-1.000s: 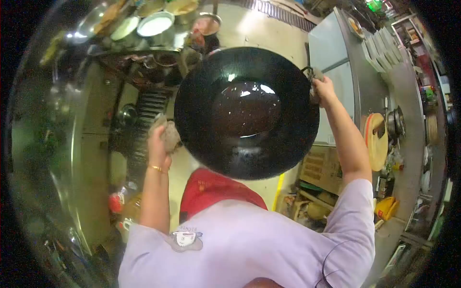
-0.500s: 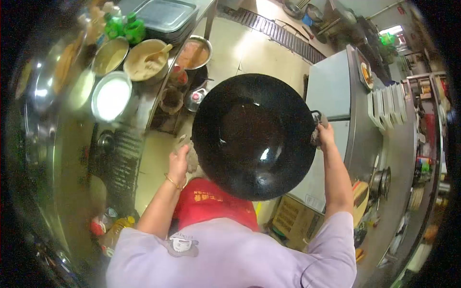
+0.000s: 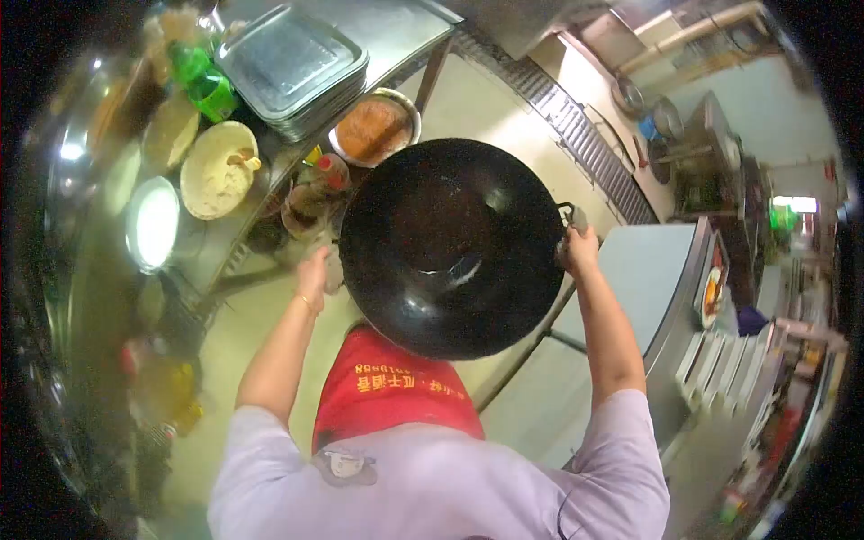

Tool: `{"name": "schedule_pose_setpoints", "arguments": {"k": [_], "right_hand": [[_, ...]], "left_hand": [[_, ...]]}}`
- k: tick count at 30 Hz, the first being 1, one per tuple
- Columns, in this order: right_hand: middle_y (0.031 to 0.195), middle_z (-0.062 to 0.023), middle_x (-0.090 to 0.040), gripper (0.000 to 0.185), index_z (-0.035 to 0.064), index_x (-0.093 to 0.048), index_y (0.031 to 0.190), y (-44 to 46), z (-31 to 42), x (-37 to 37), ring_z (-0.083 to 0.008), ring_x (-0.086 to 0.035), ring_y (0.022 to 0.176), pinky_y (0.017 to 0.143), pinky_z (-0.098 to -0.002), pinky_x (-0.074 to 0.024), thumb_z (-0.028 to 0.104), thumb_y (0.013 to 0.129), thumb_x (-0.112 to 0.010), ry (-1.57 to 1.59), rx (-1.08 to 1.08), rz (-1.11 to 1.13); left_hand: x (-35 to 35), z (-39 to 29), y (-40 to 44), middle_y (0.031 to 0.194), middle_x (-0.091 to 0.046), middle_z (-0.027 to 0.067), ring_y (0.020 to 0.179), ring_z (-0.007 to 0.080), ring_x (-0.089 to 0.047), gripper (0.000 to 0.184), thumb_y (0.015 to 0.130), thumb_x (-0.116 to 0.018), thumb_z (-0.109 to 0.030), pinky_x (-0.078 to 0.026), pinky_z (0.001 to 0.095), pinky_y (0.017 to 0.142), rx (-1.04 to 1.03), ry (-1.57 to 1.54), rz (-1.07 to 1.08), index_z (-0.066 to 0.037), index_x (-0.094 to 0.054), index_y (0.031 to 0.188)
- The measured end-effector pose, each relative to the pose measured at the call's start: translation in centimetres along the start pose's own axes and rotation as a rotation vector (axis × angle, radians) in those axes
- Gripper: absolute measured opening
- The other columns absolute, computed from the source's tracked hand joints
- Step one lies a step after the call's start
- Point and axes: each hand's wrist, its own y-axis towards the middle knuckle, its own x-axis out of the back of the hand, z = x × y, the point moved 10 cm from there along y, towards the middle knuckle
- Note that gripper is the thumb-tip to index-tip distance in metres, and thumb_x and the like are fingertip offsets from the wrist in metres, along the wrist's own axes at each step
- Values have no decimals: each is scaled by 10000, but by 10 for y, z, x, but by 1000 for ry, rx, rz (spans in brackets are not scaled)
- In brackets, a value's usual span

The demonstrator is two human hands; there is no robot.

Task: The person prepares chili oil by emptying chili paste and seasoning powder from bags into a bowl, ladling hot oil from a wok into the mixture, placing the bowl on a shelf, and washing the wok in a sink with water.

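Observation:
A large black wok (image 3: 450, 252) is held out in front of my body, its inside facing me, with a dark shiny patch at its bottom. My right hand (image 3: 579, 250) is closed around the looped handle at the wok's right rim, with a greyish cloth (image 3: 578, 218) between. At the left rim my left hand (image 3: 312, 274) is closed on another greyish cloth (image 3: 334, 267); the handle there is mostly hidden. Below the wok hangs my red apron (image 3: 396, 387) with yellow lettering.
On the left counter stand stacked metal trays (image 3: 292, 63), a bowl of pale food (image 3: 219, 171), green bottles (image 3: 211, 93) and a pan of orange-brown food (image 3: 373, 128). A floor drain grate (image 3: 585, 135) runs behind the wok. White dishes (image 3: 720, 369) stand on the right.
The view has turned, so the counter, trays and drain show more fully. The wok stays between both hands, and the shiny liquid seen in it earlier shows less.

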Motion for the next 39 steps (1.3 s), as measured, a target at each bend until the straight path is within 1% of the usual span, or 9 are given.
{"name": "schedule_pose_setpoints", "arguments": {"k": [3,6,9,15,19,22,25,31,39], "right_hand": [[743,-94,-563,156,2,-517,939,73,2,-28,-178,-561,532,435,-319,-440,87,812,-545,12,81,109],[827,-38,-561,261,60,-542,1082,94,35,-59,-124,-513,662,561,-286,-427,60,823,-514,2,3,174],[745,-92,-564,181,-1,-527,967,124,74,-77,-165,-547,563,478,-304,-442,96,816,-547,-153,166,80],[735,-80,-546,206,-14,-527,974,213,50,-129,-157,-551,606,512,-297,-448,124,823,-553,-189,121,223],[764,-68,-575,215,3,-578,953,197,110,-164,-174,-549,641,580,-324,-451,149,796,-565,-305,15,216],[863,-205,-623,350,-62,-544,958,242,118,-184,-308,-627,766,717,-392,-485,256,811,-550,-674,235,224],[941,-249,-621,446,-74,-573,967,294,103,-212,-354,-620,885,802,-401,-463,336,794,-550,-727,268,239],[949,-254,-626,476,-53,-615,962,247,200,-243,-367,-597,962,828,-408,-449,382,786,-541,-883,262,315],[903,-233,-637,448,-23,-610,992,290,198,-262,-352,-617,907,793,-406,-463,363,766,-575,-909,390,322]], "left_hand": [[-13,20,38,747,-637,59,621,159,-607,297,832,-533,-297,-473,279,555,32,-32,-60,-19,-628,880],[-31,13,56,774,-636,54,643,170,-602,308,835,-527,-306,-474,284,583,74,-59,-75,-23,-634,895],[-48,-16,74,822,-634,57,702,182,-601,292,827,-534,-290,-476,304,626,-52,-73,-147,-31,-639,911],[-52,0,120,856,-630,63,734,187,-599,267,816,-527,-256,-468,305,651,87,-137,-146,-44,-645,927],[-47,18,155,909,-630,86,789,202,-598,385,815,-543,-318,-456,321,702,197,-13,-148,7,-613,1011],[-42,8,152,947,-626,110,827,223,-598,380,821,-551,-295,-455,345,730,237,6,-306,21,-599,1027],[-51,-6,152,1007,-616,120,865,237,-594,357,822,-563,-260,-452,368,760,262,-221,-273,25,-591,1034],[-55,31,186,1009,-615,88,882,220,-583,370,825,-547,-328,-467,404,734,341,-213,-164,-55,-573,1073],[-73,39,179,871,-631,93,717,214,-611,243,846,-543,-253,-489,369,616,468,-370,-110,-34,-602,933]]}}
